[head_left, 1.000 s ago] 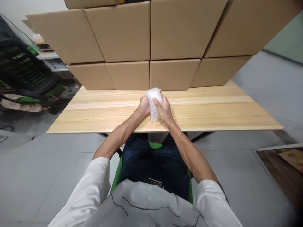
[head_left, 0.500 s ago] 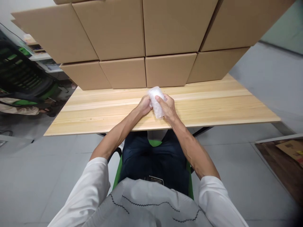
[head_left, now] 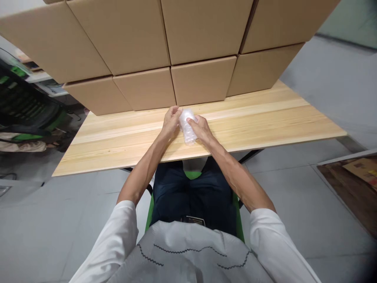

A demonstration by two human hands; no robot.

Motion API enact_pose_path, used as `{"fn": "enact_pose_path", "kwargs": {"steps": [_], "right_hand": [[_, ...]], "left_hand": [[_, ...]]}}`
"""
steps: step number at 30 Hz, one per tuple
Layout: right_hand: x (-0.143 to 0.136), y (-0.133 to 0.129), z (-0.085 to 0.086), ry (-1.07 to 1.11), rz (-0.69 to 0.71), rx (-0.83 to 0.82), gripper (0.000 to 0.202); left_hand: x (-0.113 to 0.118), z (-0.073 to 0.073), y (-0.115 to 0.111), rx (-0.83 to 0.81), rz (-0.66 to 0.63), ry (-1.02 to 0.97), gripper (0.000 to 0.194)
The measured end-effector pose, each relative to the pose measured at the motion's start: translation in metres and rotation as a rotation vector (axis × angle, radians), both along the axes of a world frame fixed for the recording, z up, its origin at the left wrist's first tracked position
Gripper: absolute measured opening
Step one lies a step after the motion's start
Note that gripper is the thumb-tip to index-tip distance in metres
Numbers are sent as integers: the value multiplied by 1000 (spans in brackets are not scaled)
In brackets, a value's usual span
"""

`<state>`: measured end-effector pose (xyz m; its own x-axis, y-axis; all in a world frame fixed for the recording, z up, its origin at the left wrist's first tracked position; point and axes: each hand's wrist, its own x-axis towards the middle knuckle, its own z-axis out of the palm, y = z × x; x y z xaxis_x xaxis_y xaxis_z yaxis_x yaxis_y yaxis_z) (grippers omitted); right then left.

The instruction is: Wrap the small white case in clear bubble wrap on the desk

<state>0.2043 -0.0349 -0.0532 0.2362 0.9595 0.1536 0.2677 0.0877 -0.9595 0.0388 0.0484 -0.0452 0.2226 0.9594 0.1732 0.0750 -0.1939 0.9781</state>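
Observation:
A small bundle of clear, whitish bubble wrap (head_left: pixel 186 125) is between my hands over the wooden table; what it encloses, if anything, cannot be made out. My right hand (head_left: pixel 202 129) grips its right side, the thumb lying across the top and the other fingers mostly hidden beneath. At the bundle's upper left edge is my left hand (head_left: pixel 171 121), its fingers bent and drawn together at the edge of the wrap. The exact hold of the left fingertips is too small to see clearly.
Stacked brown cardboard boxes (head_left: pixel 203 80) line the back of the wooden table (head_left: pixel 265 118). A dark chair with green parts (head_left: pixel 26 104) stands at the left, before a white shelf (head_left: pixel 41 76). Flat cardboard (head_left: pixel 363 171) lies at the lower right.
My left hand has moved up along the bundle's left side, its fingers now at the upper left edge. My right hand keeps its hold. The view has shifted slightly.

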Motion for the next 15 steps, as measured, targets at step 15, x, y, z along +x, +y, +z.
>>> {"fn": "enact_pose_path", "kwargs": {"steps": [15], "right_hand": [[21,-14,-7,-628,216,156,81]], "left_hand": [[-15,-41,43,349,-204,531,117]]}}
